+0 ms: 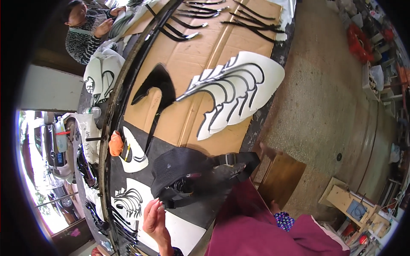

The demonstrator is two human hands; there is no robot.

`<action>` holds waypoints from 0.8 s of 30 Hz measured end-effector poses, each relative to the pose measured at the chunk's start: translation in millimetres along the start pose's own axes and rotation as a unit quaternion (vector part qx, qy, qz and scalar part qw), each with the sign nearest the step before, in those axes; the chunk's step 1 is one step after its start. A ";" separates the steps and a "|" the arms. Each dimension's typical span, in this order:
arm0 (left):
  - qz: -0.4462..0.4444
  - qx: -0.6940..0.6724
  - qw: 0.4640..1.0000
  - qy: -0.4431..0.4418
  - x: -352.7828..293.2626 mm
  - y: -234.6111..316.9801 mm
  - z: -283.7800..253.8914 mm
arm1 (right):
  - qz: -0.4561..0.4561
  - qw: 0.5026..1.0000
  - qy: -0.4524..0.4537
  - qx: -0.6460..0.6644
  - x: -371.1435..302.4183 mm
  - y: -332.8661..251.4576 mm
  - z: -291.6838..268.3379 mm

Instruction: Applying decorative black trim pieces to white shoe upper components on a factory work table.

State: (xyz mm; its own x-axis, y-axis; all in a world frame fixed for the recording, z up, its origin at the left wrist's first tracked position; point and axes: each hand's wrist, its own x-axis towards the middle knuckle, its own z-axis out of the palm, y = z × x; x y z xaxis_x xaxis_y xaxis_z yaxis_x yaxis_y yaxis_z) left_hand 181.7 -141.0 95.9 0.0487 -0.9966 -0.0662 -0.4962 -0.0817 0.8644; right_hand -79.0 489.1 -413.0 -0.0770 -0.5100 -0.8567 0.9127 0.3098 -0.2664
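My left hand [154, 222] is raised over the near end of the workbench, fingertips pressed together. Whether something small sits between them I cannot make out. Just beyond those fingertips lies a black mesh bag [177, 168] with a strap and buckle [230, 159]. A white sheet [183, 230] is beside the hand, and a white piece with several curved black strips [128, 200] lies to its left. My right hand [274, 207] hangs low at my right side next to a wooden stool [282, 175], its fingers mostly hidden.
On cardboard [192, 47] lie fanned white pieces with black edging [243, 89], a black curved piece [161, 83] and black strips [252, 21]. An orange lump [115, 144] and a white cutout [136, 155] are at left. A person [85, 34] works beyond the bench.
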 end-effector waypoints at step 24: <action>-0.211 -0.257 0.892 -0.305 200.0 142.5 448.1 | -0.456 0.452 0.145 -0.753 216.0 -823.3 695.5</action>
State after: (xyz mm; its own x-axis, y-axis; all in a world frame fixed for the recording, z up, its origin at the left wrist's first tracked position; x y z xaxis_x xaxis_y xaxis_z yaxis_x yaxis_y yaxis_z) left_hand -267.7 -356.1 -17.5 -0.4214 -0.7103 -0.5638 -0.0740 -0.5928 0.8020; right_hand -568.0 -434.2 -71.6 -0.3950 -0.9173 -0.0504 -0.8423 0.3835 -0.3786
